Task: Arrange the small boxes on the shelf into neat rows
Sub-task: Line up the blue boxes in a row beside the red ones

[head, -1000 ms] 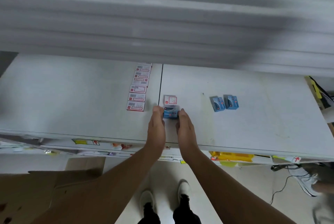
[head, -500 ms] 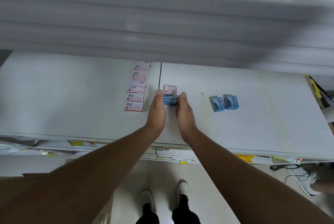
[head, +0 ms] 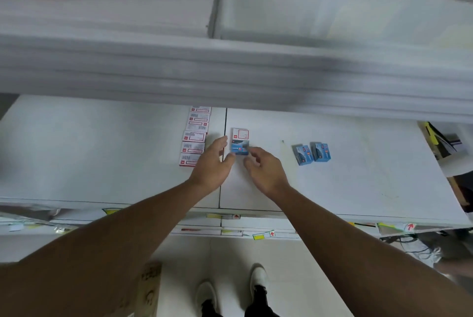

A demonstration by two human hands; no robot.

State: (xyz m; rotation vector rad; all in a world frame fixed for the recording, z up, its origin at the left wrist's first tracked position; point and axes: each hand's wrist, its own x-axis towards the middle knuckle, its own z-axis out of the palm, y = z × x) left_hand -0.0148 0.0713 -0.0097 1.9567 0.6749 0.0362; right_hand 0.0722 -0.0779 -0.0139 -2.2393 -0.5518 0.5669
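Hands flank the blue box [head: 240, 148] mid-shelf [head: 358, 183], left hand [head: 213, 163] touching it with relaxed fingers, right hand [head: 263, 167] loosely curled, holding nothing, seemingly squaring it behind the white box [head: 240, 134] to start a row.

I see my left hand [head: 211, 163] and right hand [head: 266, 169] flanking a blue box [head: 240, 148] on the white shelf [head: 358, 183], fingers relaxed. A white box [head: 240, 134] touches its far side; two blue boxes [head: 312, 153] stand well right.
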